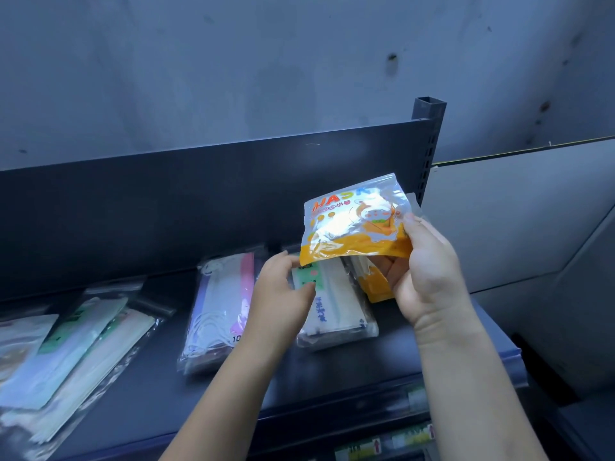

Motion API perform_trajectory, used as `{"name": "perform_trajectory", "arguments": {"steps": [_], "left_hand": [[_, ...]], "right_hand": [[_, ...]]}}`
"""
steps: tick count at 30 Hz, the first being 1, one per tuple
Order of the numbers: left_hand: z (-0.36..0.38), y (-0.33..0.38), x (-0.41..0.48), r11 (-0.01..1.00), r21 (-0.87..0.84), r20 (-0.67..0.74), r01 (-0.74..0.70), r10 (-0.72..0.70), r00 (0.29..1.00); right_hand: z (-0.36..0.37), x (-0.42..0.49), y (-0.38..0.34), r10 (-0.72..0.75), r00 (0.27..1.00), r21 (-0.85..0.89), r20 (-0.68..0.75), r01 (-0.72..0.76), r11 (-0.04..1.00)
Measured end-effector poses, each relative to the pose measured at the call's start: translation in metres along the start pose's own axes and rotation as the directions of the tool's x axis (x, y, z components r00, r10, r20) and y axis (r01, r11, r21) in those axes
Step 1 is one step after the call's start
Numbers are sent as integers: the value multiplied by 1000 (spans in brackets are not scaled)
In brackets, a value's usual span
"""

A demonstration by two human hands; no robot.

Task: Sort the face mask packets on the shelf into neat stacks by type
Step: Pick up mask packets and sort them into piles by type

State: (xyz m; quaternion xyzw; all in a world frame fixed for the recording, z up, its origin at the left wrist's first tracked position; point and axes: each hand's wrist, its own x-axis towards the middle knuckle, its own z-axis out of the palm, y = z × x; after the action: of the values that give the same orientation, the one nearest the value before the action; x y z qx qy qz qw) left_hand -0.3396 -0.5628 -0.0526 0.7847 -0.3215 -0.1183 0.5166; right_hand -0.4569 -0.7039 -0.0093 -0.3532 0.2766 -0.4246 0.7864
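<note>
The right hand (422, 271) pinches an orange packet (356, 227) by its right edge, thumb on the front and fingers behind. It holds the packet clear above the right end of the shelf (332, 371). A second orange packet (376, 284) sits just below that hand. I cannot tell whether it is also held or leans on the shelf.

The left hand (283, 294) curves over the far end of a white-and-green packet (332, 304), with the thumb on its printed face. I cannot tell whether it has closed on it.

The step looks like pairing the orange packets. To do it well, support the slippery film from underneath and line up the edges with the matching packet. Set them flat in a spot of their own, apart from the white-and-green stack. The left hand should steady that stack so that it does not slide.

To the left lie a pink-and-purple packet (219, 307) and, far left, a loose fanned pile (66, 354) not yet sorted.

The held packet reads "MASK" above a cartoon figure, and the smaller line under it is illegible. The pink-and-purple packet shows "10". Blue characters run along the white-and-green packet and are too blurred to read.
</note>
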Motion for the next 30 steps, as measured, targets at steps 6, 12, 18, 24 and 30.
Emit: {"name": "perform_trajectory", "arguments": {"steps": [6,12,18,24,30], "left_hand": [[-4,18,-7,942,-335,3,35,-36,999],[-3,45,-3,732,-656,71,182,-181,981],[23,56,12,774,-620,2,133,-168,986],[61,57,20,909,-413,-5,65,-73,997],[85,54,31,978,-190,-17,85,-90,996]], "right_hand": [[-5,2,2,-17,1000,-54,-2,17,998],[-17,13,1,-204,977,-368,-59,169,914],[-36,34,-13,-320,947,-592,-38,237,771],[-70,62,-25,-388,918,-789,-76,183,586],[-83,80,-24,-306,946,-860,-107,67,505]]}}
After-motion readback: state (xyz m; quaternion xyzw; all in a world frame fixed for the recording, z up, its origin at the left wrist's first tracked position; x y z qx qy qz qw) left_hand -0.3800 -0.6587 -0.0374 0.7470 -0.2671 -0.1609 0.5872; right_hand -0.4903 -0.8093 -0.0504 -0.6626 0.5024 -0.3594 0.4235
